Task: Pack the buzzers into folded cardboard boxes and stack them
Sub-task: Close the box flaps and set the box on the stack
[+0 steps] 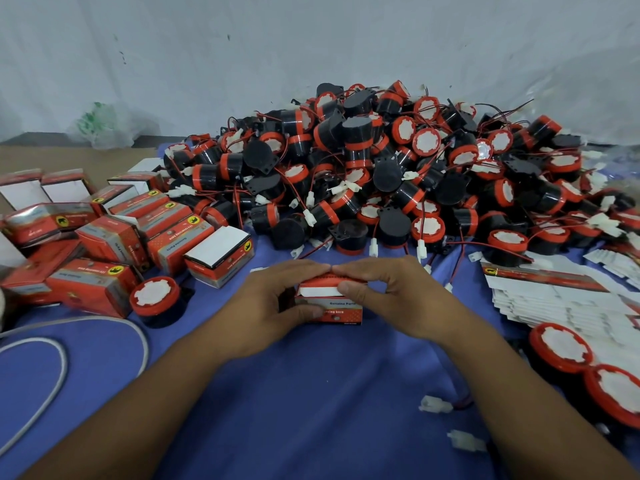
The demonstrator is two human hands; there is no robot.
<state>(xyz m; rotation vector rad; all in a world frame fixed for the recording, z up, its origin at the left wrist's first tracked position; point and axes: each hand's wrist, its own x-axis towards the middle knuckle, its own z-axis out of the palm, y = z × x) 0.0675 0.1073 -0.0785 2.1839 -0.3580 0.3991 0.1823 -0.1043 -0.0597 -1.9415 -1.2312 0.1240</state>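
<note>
Plainly, the heap of buzzers filled the upper centre and right of the frame: black drums with red caps, and thin red wires and white connectors tangled through them. Lifting one by its wire would likely have dragged its neighbours along, so the stiff drum body looked the better hold.

At left centre lay the packed boxes, tumbled rather than stacked, several with white flaps not yet tucked. At right centre sat a stack of flat carton blanks, cut off by the frame edge.

In the lower centre, on the blue cloth, stood the small red box. Its thin card looked light and easy to crush, so it was best held by its side walls while the lid went down. The left hand gripped its left side, thumb on the front face. The right hand curled over the top right, and the fingertips of both met on the lid.

The hands hid the box's top and ends, so whether a buzzer sat inside could not be told. A loose buzzer stood to the left of the left hand, on the cloth.
</note>
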